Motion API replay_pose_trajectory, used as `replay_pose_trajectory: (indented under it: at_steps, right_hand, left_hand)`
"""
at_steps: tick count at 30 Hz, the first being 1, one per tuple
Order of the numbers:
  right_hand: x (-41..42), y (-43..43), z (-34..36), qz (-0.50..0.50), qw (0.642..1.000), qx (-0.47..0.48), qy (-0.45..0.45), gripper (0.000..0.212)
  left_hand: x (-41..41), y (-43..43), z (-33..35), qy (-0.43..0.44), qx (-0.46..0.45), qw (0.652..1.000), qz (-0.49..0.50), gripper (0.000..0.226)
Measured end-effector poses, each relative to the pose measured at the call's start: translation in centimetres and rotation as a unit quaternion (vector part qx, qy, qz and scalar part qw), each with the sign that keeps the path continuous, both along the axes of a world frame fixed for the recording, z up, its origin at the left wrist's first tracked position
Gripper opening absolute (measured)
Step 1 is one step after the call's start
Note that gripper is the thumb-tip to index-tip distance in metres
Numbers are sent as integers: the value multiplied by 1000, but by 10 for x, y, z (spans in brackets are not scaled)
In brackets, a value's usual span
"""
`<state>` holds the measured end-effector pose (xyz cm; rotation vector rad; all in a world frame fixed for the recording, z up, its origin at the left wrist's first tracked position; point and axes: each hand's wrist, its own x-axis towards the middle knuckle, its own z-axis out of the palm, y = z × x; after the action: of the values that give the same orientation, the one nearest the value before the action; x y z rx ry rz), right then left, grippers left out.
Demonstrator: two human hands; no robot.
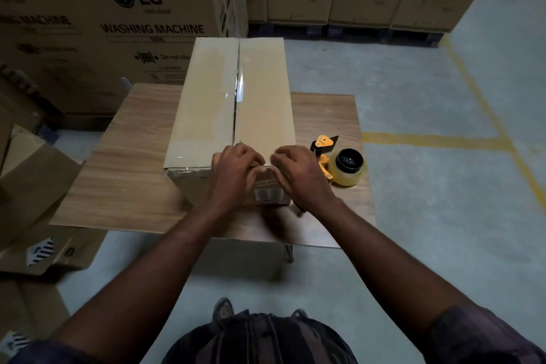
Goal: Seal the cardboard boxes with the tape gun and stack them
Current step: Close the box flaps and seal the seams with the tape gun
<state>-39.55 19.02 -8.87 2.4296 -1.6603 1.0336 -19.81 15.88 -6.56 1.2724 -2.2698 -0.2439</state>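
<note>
So your cardboard box [236,91] sits in the middle of the desk [118,171], long side running from the near edge to the far edge, flaps down. A strip of clear tape [240,86] shines along the centre seam.

Both your hands are at the box's near top edge. The left hand [236,168] and right hand [298,174] are side by side, fingers bent over the edge right where the seam ends. Honestly can't tell if you're pinching the tape end or just pressing it flat.

The tape gun [339,161], yellow with a fat clear roll, lies by the desk's right edge, just beside your right hand. LG washing machine cartons [118,23] are stacked behind the desk.
</note>
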Motion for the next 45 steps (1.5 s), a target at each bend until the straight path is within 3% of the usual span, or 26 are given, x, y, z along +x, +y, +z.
replay_pose_trajectory:
  at_steps: [3, 9, 13, 17, 22, 24, 31, 37, 41, 45]
  right_hand:
    - [3, -2, -2, 5, 1000, 14, -9, 19]
    - [9, 4, 2, -13, 999, 37, 8, 32]
    - [34, -8, 16, 5, 999, 40, 23, 21]
    - [47, -16, 15, -2, 998, 55, 31, 14]
    - [53, -6, 6, -55, 994, 68, 58, 33]
    - [67, -6, 7, -67, 993, 73, 58, 31]
    - [109, -33, 22, -2, 991, 131, 11, 15]
    - [109, -33, 24, -4, 983, 181, 17, 26]
    - [137, -51, 36, 45, 972, 226, -38, 20]
    - [157, -54, 36, 5, 972, 231, -41, 13]
  left_hand:
    - [16, -4, -3, 7, 31, 999, 24, 13]
    - [26, -1, -6, -7, 78, 997, 7, 34]
    - [34, -5, 4, 9, 53, 998, -28, 22]
    - [65, -12, 5, 15, 40, 999, 31, 13]
    - [86, -13, 1, -40, 65, 997, 27, 41]
    - [88, -16, 4, -43, 75, 996, 13, 46]
    - [132, -32, 5, 8, 47, 999, 23, 20]
    - [164, -25, -13, 89, 98, 991, 28, 43]
    - [160, -28, -10, 175, 114, 976, 67, 31]
    - [160, -22, -16, 243, 125, 952, 138, 48]
